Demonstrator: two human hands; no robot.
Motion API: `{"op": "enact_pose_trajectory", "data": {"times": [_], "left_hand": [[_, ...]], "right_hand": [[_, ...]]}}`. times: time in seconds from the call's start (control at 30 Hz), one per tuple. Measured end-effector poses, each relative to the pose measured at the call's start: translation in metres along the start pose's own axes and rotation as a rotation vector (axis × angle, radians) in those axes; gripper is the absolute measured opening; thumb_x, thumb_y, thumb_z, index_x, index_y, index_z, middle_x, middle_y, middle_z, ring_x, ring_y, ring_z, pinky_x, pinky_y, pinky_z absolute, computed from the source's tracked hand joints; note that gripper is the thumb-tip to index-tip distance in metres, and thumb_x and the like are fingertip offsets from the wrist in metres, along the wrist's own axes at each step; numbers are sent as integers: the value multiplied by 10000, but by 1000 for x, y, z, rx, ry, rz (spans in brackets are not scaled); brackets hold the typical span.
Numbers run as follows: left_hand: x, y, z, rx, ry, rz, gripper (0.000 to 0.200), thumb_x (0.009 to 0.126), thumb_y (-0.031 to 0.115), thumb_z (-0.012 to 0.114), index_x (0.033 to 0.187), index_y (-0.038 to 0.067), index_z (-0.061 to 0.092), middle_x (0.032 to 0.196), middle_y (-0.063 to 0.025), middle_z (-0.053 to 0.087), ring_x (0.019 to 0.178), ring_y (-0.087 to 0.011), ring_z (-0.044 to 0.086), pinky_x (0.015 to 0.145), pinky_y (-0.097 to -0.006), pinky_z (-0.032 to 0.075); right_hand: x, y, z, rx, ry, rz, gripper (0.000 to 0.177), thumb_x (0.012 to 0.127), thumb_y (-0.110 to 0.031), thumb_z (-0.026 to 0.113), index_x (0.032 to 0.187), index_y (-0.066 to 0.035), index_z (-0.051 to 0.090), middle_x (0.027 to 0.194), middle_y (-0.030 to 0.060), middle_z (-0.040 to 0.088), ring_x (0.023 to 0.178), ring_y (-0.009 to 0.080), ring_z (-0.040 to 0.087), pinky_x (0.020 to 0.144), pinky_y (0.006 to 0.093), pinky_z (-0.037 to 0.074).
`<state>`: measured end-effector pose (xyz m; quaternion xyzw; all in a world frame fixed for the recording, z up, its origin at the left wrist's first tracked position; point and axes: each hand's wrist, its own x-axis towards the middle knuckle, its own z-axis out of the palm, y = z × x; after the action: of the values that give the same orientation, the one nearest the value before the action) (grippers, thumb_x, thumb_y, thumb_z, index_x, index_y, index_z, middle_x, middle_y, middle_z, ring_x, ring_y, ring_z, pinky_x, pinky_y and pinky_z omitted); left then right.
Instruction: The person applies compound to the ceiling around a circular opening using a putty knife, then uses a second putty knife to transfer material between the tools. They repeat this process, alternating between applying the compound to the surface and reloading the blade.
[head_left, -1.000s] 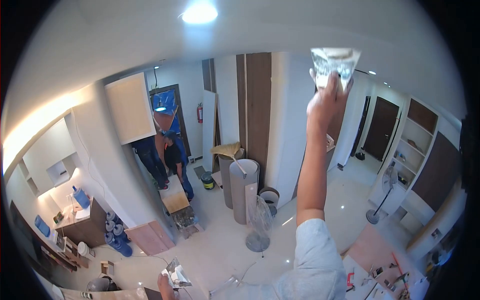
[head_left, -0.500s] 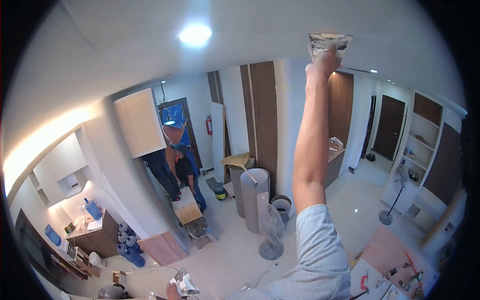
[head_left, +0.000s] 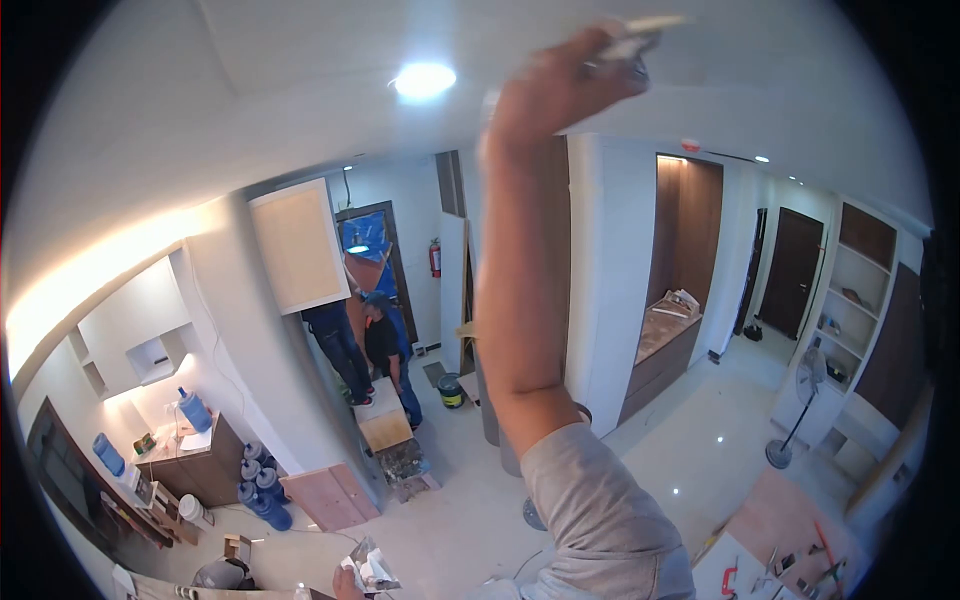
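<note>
From the head camera, the right hand [head_left: 555,85] is raised high on an outstretched arm in a grey sleeve. Its fingers are clenched around the handle of a putty knife [head_left: 640,30], which is blurred, with its blade lying flat up against the white ceiling [head_left: 250,90], to the right of a round ceiling light [head_left: 423,80]. At the near bottom edge only part of the left hand [head_left: 345,583] shows. It grips a smeared board [head_left: 372,568] loaded with pale filler, low and well apart from the knife. Far below on the left, two people [head_left: 370,340] stand by a doorway, with blue water bottles [head_left: 258,488] nearer against the wall. A standing fan [head_left: 800,400] is on the pale floor to the right.
</note>
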<state>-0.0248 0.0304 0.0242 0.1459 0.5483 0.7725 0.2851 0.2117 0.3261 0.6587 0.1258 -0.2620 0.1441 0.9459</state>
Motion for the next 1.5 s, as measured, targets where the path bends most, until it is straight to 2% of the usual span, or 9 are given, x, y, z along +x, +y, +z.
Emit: {"op": "enact_pose_trajectory", "data": {"times": [0.07,0.3,0.53,0.87,1.13,1.23,1.33,1.4,1.5], "left_hand": [[-2,0,3,7,3,12,201,956,157,416,994,25,562,871,-54,597,774,-165,623,680,-288,507],[6,-17,-3,122,-31,114,239,957,154,424,1057,-8,569,914,-73,618,793,-176,621,700,-307,508],[15,-38,-33,129,-49,47,275,964,151,428,1101,-35,577,972,-111,639,846,-197,638,753,-325,517],[16,-40,-26,-17,-29,60,283,965,138,431,1137,-49,556,975,-115,655,844,-206,659,744,-321,535],[2,-23,-15,-80,-1,21,276,955,136,425,1134,-29,556,966,-110,650,819,-217,661,715,-338,541],[0,-20,0,-98,-8,39,274,947,132,425,1123,-28,561,967,-105,647,826,-205,654,719,-328,534],[0,-22,5,-52,-36,50,275,943,137,432,1118,-27,565,953,-98,645,827,-187,643,724,-316,523],[0,-30,-2,28,-15,56,275,945,144,439,1112,-30,570,947,-93,642,823,-179,638,724,-311,517],[2,-41,-18,50,-15,36,276,947,153,446,1104,-32,578,942,-89,639,819,-172,632,727,-306,510]], "right_hand": [[-21,8,28,-357,177,-767,487,1026,-371,417,1231,71,421,1056,126,458,830,178,452,746,345,413],[-28,1,-53,-153,-207,-184,487,1027,-356,406,1268,68,420,1177,174,503,997,226,517,875,381,418],[122,84,-123,125,73,276,560,1017,-369,411,1450,-43,271,1406,150,422,1256,262,467,1067,389,384],[77,8,-59,170,-12,245,623,1025,-415,367,1479,-50,145,1430,178,354,1272,272,425,1106,408,337],[-69,-25,45,-368,-67,-670,443,977,-212,446,1366,-1,415,1258,219,449,1114,335,455,901,499,347],[-97,-38,54,-343,-157,-654,692,728,-57,546,1405,-14,412,1249,287,369,1083,399,413,888,530,339],[-86,-34,9,-521,-419,-626,671,733,-58,546,1392,-11,430,1284,254,404,1121,403,428,899,513,345],[-68,-11,-22,-443,-416,-658,466,909,-148,495,1340,26,462,1262,243,475,1127,396,450,943,493,355],[-18,40,-62,-227,-188,-34,472,1005,-209,425,1381,67,358,1285,251,502,1160,343,508,1022,440,376]]}}
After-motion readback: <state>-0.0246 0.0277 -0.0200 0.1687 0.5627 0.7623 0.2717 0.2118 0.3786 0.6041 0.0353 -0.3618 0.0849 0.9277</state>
